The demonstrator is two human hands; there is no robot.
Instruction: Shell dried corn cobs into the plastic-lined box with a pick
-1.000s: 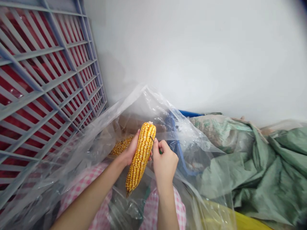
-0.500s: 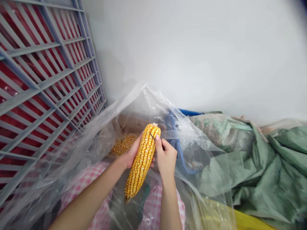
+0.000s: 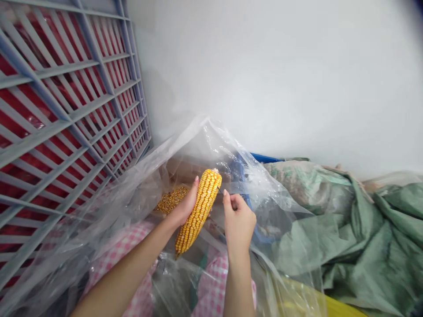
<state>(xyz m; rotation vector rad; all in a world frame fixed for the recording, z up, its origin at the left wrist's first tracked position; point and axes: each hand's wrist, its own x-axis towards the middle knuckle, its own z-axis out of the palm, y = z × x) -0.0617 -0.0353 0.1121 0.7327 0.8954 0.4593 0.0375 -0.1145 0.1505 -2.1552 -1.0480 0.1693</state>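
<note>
Corn cob (image 3: 200,211) gripped in left hand (image 3: 187,205), 6 o'clock of view centre.
Thin dark tool (image 3: 219,189) pinched in right hand (image 3: 240,220), 3 o'clock of cob; loose kernels (image 3: 171,200) piled at 10 o'clock.

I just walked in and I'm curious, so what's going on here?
A person's left hand holds an ear of corn at a slant, its blunt end up. The right hand pinches a thin dark tool at the ear's upper right edge; whether the tip touches is too small to tell. Kernels cover the side in view. Beyond the left hand, a pile of loose kernels lies amid clear plastic.
</note>
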